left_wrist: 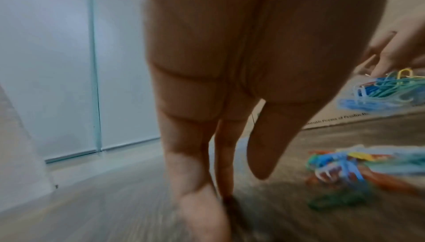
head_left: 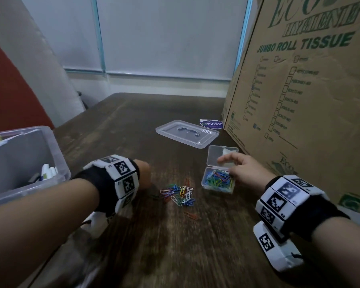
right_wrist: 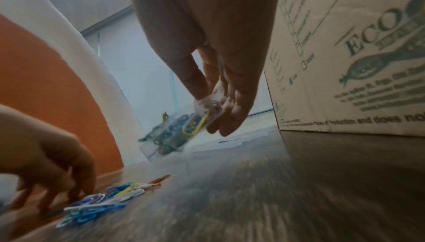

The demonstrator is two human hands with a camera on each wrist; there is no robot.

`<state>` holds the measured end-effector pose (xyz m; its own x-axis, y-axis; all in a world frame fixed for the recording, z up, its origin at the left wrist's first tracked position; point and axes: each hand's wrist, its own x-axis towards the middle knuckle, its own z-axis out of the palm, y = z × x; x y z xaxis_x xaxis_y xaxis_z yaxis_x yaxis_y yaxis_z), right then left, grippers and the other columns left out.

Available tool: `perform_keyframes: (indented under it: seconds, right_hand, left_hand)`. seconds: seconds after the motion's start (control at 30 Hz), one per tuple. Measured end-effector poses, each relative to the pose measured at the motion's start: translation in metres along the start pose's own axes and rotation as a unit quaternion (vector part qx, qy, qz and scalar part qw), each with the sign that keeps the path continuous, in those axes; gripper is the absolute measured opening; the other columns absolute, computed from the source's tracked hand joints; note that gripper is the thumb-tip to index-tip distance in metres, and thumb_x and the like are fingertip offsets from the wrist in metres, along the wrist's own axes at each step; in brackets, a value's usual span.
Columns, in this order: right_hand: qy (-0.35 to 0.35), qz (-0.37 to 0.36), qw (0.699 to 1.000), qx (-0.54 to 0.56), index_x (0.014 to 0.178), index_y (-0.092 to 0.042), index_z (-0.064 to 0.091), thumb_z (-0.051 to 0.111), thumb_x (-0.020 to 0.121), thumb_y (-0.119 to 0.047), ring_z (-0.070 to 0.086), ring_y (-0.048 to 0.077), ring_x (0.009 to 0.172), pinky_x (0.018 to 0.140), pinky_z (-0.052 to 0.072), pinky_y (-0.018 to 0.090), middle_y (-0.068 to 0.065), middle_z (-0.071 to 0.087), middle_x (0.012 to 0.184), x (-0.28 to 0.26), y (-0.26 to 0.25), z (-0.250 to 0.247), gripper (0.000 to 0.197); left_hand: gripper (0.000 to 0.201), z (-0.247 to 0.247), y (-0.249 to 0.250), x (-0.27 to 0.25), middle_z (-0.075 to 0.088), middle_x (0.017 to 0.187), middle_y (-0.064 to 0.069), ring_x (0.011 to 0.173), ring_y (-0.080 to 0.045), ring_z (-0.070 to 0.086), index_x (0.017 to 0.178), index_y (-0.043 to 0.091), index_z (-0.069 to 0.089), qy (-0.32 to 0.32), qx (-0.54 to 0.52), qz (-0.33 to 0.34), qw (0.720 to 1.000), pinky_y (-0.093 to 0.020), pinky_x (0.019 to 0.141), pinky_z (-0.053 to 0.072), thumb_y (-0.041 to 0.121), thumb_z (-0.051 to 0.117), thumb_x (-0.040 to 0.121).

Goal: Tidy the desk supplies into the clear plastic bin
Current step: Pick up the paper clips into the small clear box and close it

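Head view: dark wooden counter, a tall cardboard tissue carton standing along the right side. Right of centre sits a small clear hinged case, lid tipped up and back, base packed with coloured paper clips. The right hand is on the case's right side, fingers spread over its rim – from the right wrist view the thumb and fingers pinch the clear plastic wall with a yellow clip showing against it. Likely a steadying hold, so the light case does not skate while clips go in.

Just left of the case, a loose heap of paper clips lies on the bare wood; one orange clip lies apart, nearer the body. The left hand is down at the heap's left edge, fingers curled toward the clips, tips at or touching the nearest ones. Whether it has any pinched – cannot tell, too blurred.

Clear plastic bin stands at far left, already holding pens and paper. Its lid rests flat farther back, handle up, kept off so the bin is open. A purple sticker or card lies beyond the lid.

Judgement: clips first into their case, then case into bin.
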<state>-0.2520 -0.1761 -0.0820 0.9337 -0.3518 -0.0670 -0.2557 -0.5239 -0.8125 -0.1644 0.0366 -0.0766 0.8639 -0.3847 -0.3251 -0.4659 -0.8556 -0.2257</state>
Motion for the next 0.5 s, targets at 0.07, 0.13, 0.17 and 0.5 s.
perform_keyframes:
  seconds: [0.07, 0.13, 0.17, 0.5]
  right_hand:
    - [0.0, 0.011, 1.0, -0.019, 0.105, -0.018, 0.059, 0.04, 0.088, 0.009, 0.063, 0.028, 0.099, 0.092, 0.052, 0.044, 0.009, 0.059, 0.111, 0.001, 0.003, 0.001, 0.037]
    - [0.002, 0.009, 1.0, -0.021, 0.108, -0.019, 0.059, 0.041, 0.088, 0.01, 0.062, 0.019, 0.092, 0.088, 0.054, 0.038, 0.007, 0.058, 0.116, 0.003, 0.005, -0.001, 0.038]
    - [0.002, 0.003, 1.0, -0.026, 0.11, -0.017, 0.059, 0.042, 0.088, 0.011, 0.06, 0.013, 0.086, 0.079, 0.055, 0.03, 0.004, 0.056, 0.114, 0.003, 0.004, -0.001, 0.039]
    - [0.042, -0.033, 0.998, -0.038, 0.093, -0.029, 0.055, 0.055, 0.079, 0.01, 0.062, 0.02, 0.104, 0.094, 0.051, 0.04, 0.002, 0.062, 0.115, 0.011, 0.01, 0.012, 0.041]
  left_hand:
    - [0.038, 0.006, 0.003, -0.003, 0.06, 0.126, -0.017, 0.118, -0.029, 0.057, 0.12, -0.002, 0.059, 0.002, -0.007, 0.017, 1.0, -0.03, 0.093, 0.046, 0.021, 0.041, 0.096]
    - [0.036, 0.01, 0.009, 0.001, 0.062, 0.123, -0.015, 0.114, -0.03, 0.059, 0.117, 0.001, 0.062, 0.021, -0.058, 0.053, 0.997, -0.032, 0.093, 0.047, 0.021, 0.043, 0.093]
    - [0.036, 0.01, 0.012, 0.003, 0.063, 0.122, -0.014, 0.113, -0.029, 0.059, 0.118, 0.004, 0.063, 0.032, -0.09, 0.069, 0.993, -0.032, 0.094, 0.047, 0.023, 0.045, 0.093]
    - [0.105, 0.024, 0.034, 0.015, 0.032, 0.151, 0.002, 0.138, -0.018, 0.035, 0.146, 0.02, 0.024, -0.012, -0.214, 0.218, 0.952, -0.039, 0.115, 0.031, 0.067, 0.069, 0.063]
